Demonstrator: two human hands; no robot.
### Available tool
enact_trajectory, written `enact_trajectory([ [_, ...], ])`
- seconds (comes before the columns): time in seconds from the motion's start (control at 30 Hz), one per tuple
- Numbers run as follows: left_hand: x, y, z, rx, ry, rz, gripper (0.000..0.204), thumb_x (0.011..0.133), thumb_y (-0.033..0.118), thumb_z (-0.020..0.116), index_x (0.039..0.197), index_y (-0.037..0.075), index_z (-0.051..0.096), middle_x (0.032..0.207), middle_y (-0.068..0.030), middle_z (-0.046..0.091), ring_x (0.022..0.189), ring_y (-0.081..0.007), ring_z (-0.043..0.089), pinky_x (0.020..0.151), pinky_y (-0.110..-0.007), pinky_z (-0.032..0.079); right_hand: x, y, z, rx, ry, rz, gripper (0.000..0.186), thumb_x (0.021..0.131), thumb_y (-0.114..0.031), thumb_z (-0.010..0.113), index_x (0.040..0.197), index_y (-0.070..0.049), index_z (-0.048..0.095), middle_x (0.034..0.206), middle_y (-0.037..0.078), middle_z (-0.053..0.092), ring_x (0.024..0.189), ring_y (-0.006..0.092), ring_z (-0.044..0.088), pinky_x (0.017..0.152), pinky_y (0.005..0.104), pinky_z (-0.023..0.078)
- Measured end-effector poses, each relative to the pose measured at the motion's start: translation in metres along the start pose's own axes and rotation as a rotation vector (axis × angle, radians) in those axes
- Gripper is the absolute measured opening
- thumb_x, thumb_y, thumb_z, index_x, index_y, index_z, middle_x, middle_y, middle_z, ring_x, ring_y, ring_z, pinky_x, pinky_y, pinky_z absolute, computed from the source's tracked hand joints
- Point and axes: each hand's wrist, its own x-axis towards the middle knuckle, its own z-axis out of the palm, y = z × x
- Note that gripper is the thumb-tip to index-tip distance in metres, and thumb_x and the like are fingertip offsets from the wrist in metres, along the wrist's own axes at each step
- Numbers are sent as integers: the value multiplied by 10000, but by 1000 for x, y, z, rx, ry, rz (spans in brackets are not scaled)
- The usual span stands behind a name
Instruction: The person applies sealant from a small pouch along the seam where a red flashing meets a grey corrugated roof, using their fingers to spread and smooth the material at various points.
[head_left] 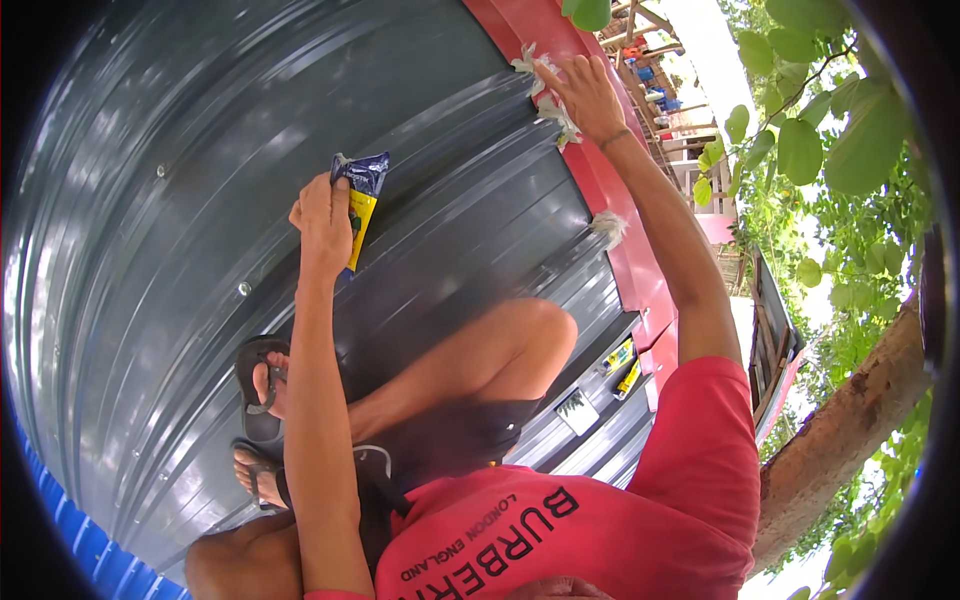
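Observation:
My left hand (325, 222) grips a blue and yellow packet (364, 208) above the dark ribbed metal roof (440, 190). The packet's dark blue end is crumpled and points away from me. At the far edge my right hand (588, 98) reaches to the red metal flashing (652, 262). Its index finger is stretched out against a ragged white clump (556, 112) where the roof ribs meet the flashing. The other fingers are partly bent, and I see nothing held in them. Another white tuft (608, 230) sits nearer along the same edge.
Yellow packets (627, 380) and a pale card-like piece (577, 411) lie on the roof near my bent knee (548, 328). Leafy branches (800, 140) and a thick tree limb (850, 440) hang at the right. Screw heads (244, 289) dot the sheet.

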Motion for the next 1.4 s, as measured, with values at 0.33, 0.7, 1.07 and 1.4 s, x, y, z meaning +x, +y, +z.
enact_trajectory([
  [0.33,0,1,0,12,-2,-12,344,1084,333,428,1191,66,618,1161,-115,641,1231,-289,530,1117,-454,240,-15,2,12,10,-76,37,690,915,-178,602,1560,-279,377,1131,58,575,1150,266,506,1100,450,310],
  [0.7,1,-5,3,-3,-24,-52,335,1082,330,442,1189,69,623,1176,-128,633,1207,-294,531,1103,-433,245,-22,25,-1,102,-6,251,550,904,-107,559,1436,-237,514,1097,61,565,1117,249,505,1057,446,339],
  [1.07,0,-2,1,13,4,-31,346,1083,324,443,1224,59,615,1191,-128,632,1231,-289,531,1125,-436,230,19,5,-4,65,87,-69,559,881,-166,634,1408,-314,522,1200,14,554,1128,217,491,1024,415,344],
  [1.4,1,-1,1,12,-13,-24,352,1085,331,430,1222,64,614,1192,-127,632,1231,-293,528,1126,-447,229,30,19,16,-43,-38,7,626,895,-190,632,1479,-340,462,1323,32,538,1320,251,446,1138,467,304],
])
